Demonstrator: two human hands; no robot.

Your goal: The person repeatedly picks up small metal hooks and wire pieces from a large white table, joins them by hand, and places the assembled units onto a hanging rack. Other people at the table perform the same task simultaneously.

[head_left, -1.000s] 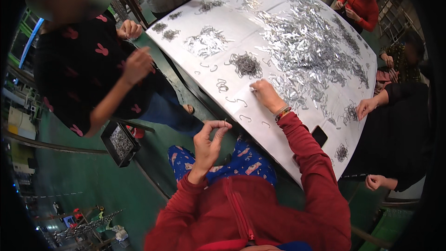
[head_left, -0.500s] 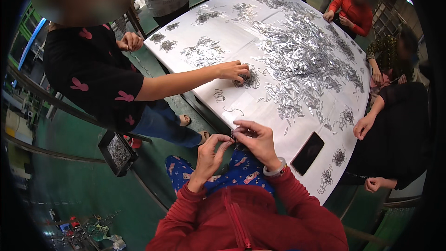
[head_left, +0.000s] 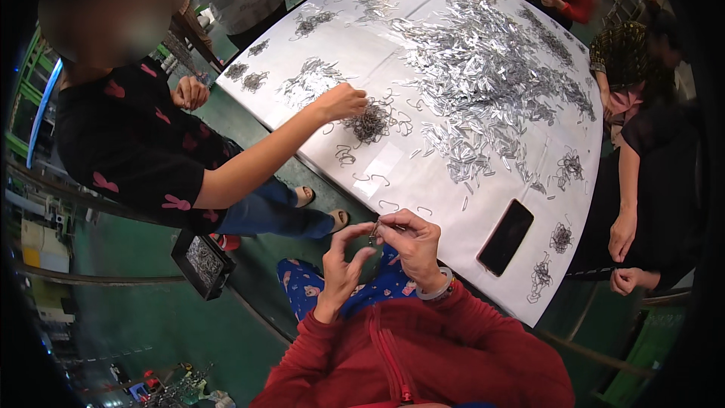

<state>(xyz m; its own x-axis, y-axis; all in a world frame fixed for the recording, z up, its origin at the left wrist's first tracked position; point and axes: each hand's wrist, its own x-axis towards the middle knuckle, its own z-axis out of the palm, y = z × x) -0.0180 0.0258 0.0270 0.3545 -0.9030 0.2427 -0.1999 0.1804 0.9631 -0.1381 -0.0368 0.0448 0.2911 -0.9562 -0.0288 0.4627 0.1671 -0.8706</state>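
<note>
My right hand [head_left: 414,248] is closed in a pinch at the near table edge, around a small bent metal piece [head_left: 373,236], partly hidden by the fingers. Beside it, my left hand [head_left: 341,268] is open, thumb and index finger parted around the piece. The index tip comes close to the right fingers; whether it touches the piece is unclear. Just beyond my hands, a few loose wire hooks [head_left: 389,205] lie on the white tabletop [head_left: 442,245].
A dark phone [head_left: 506,237] lies to my right, near small piles of wire hooks [head_left: 561,238]. Flat silver metal strips [head_left: 483,68] heap mid-table. A co-worker's hand [head_left: 343,102] is above a hook pile [head_left: 368,122] at left. Other people stand around. A black bin [head_left: 202,263] sits low at left.
My left thumb and index finger have come apart from their pinch. The co-worker's hand at left has lifted back from the hook pile. The whole view has shifted slightly.
</note>
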